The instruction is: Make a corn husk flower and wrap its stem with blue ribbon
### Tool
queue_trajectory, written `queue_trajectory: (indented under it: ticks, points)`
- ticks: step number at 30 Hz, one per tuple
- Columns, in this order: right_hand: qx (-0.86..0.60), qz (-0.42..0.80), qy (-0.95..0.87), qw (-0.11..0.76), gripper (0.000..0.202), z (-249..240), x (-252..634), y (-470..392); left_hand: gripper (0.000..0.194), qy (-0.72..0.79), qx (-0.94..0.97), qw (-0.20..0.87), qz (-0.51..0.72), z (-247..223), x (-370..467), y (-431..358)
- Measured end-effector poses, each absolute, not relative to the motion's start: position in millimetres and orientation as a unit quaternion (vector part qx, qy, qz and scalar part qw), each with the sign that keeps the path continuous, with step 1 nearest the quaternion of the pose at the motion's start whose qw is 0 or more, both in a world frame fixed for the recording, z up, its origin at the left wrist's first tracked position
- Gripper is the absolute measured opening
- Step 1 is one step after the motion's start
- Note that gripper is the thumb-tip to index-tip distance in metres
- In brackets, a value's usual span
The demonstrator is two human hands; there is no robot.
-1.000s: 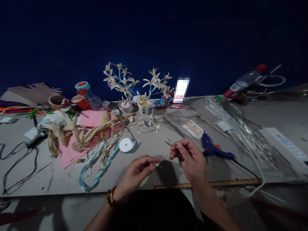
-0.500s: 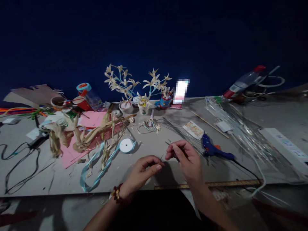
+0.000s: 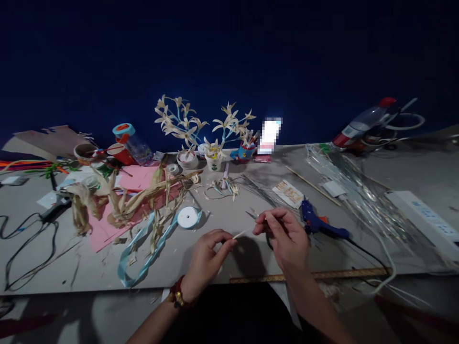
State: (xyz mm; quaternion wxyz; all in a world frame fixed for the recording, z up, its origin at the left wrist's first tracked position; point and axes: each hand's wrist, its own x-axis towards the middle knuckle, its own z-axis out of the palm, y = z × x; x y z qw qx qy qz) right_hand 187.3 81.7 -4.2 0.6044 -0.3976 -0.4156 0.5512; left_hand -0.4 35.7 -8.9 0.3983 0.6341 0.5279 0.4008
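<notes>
Head view: the pale strip (image 3: pixel 241 234) now slants across the gap toward the right hand, where half a second ago a short end pokes up from the left fingers, so it looks turned or drawn out between both hands. Left hand (image 3: pixel 211 253) is clamped on the strip's near end, thumb against fingers; right hand (image 3: pixel 287 239) is curled, thumb near fingertips, but can't tell if it grips the far end. Pointed metal tips (image 3: pixel 252 214) show just beside the right fingers, held or lying, unclear. Surface: grey table (image 3: pixel 222 210), ribbon spool (image 3: pixel 188 217) with blue ribbon (image 3: pixel 124 267) trailing left, dried husks (image 3: pixel 125 208) over pink paper (image 3: pixel 98 234), blue glue gun (image 3: pixel 322 226) right of the hand, thin wires (image 3: pixel 263 192) behind. Farther back, pale flowers (image 3: pixel 229 123) stand in cups, near a lit, pixelated screen (image 3: pixel 269 136). Bottle (image 3: pixel 362 122) leans far right, white power strip (image 3: pixel 425 217) nearer the right edge. Room: dark blue wall (image 3: pixel 229 52) behind, dim light, shadows under the hands.
</notes>
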Motion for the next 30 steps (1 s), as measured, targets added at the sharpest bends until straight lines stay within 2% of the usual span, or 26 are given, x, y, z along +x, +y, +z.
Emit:
queue_trajectory:
  ticks: [12,22,24,26,28,30]
  points:
    - [-0.375,0.582,-0.374,0.617,0.014,-5.5,186.0,82.1,0.014,0.523,0.676,0.282,0.436,-11.2,-2.8,31.4]
    - [-0.378,0.575,-0.401,0.605,0.009,-7.3,188.9,83.0,0.013,0.518,0.69,0.252,0.439,-8.2,-5.7,30.5]
    - [-0.396,0.525,-0.449,0.605,0.013,-5.5,192.5,82.7,0.01,0.521,0.691,0.237,0.441,-11.7,-6.9,30.8]
    - [-0.43,0.424,-0.544,0.583,0.033,-0.7,196.1,80.5,0.007,0.52,0.695,0.222,0.444,-15.5,-8.2,31.4]
    - [-0.438,0.272,-0.68,0.522,0.048,6.5,198.0,77.7,0.005,0.515,0.703,0.208,0.444,-18.8,-9.3,32.4]
    - [-0.403,0.122,-0.8,0.427,0.045,14.3,197.3,75.9,0.007,0.51,0.716,0.191,0.436,-21.1,-10.2,33.4]
